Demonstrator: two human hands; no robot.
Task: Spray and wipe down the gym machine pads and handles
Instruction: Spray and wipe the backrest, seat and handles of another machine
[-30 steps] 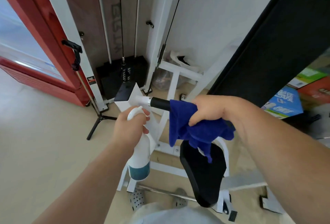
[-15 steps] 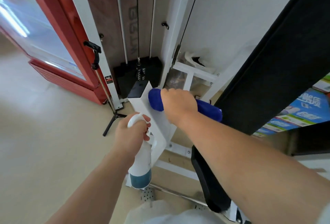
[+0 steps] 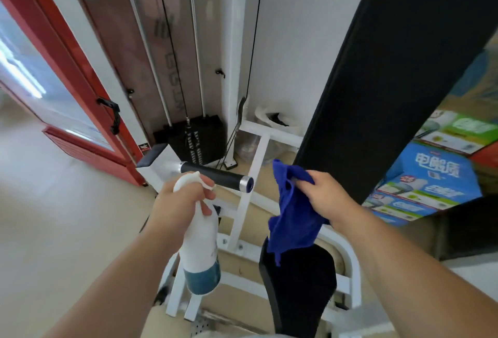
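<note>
The right hand (image 3: 322,197) pinches a blue cloth (image 3: 292,216) at centre frame, just right of the handle (image 3: 215,174), whose long axis runs left to right and ends beside it; the left hand (image 3: 179,200) grips the spray bottle (image 3: 200,243) just below the grip

Bright daylight from left, wide-angle distortion, soft

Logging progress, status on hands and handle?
Left hand grips spray bottle. Right hand holds blue cloth, off the handle. Handle bare, unobstructed.
</note>
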